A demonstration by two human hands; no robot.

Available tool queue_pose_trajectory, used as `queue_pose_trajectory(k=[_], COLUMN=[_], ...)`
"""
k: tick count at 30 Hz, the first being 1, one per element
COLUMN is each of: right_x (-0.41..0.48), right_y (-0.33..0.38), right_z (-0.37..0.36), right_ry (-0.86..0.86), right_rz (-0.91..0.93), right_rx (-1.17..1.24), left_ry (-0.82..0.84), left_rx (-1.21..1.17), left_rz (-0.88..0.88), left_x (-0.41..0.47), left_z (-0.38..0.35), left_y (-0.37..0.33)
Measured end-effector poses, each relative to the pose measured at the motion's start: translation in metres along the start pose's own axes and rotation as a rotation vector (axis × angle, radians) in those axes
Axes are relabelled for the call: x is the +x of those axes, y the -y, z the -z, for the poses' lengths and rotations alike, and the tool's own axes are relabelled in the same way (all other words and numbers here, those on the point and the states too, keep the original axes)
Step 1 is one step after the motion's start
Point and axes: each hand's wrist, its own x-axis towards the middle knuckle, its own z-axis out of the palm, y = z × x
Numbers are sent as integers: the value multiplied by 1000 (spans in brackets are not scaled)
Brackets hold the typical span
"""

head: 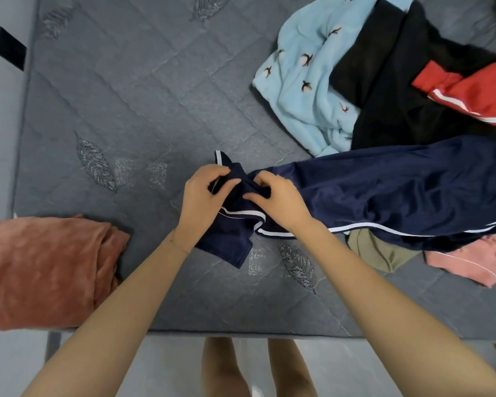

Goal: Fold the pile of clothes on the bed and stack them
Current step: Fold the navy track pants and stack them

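**Navy pants: sorting out the bunched end**

Lower left, one terracotta garment (45,270) lies folded near the mattress (143,104) edge — the stack's start, likely. Centre frame, left hand (202,196) and right hand (278,199) sit close together, both pinching the bunched end of the navy track pants (398,190), which trail off right. Step in hand: straightening that end. Next calls for pulling it flat, legs aligned. Upper right, unfolded pile: light blue top (307,81), black garment (398,90), red piece (476,93), cut off by frame. Waistband or cuff — can't tell.
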Motion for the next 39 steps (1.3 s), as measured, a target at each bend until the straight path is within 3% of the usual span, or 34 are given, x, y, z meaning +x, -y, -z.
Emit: queue_pose_trajectory(k=[3, 7, 10, 15, 22, 26, 29, 33, 36, 39], right_x=[-5, -8, -7, -12, -11, -2, 3, 9, 18, 27], right_y=[-7, -20, -32, -49, -67, -81, -96, -115, -140, -156], right_z=[19, 53, 76, 115, 193, 222, 236, 255, 268, 269], right_ry=[-82, -234, -243, -355, -540, -511, -522, -668, -755, -733], right_rz=[-107, -153, -160, -196, -168, -174, -195, -215, -220, -323], right_rx=[50, 114, 149, 267, 468, 544, 476, 397, 219, -34], left_ry=[66, 252, 441, 576, 514, 468, 449, 360, 301, 274], left_rx=[42, 62, -127, -354, -485, -481, -481, -367, -200, 35], left_rz=[-6, 118, 227, 292, 294, 255, 217, 135, -6, -113], left_x=[8, 15, 21, 43, 84, 107, 123, 142, 145, 140], left_z=[-8, -28, -51, -104, -173, -205, -218, -225, -221, -207], left_y=[-4, -7, -31, -80, -151, -175, -186, -182, -163, -127])
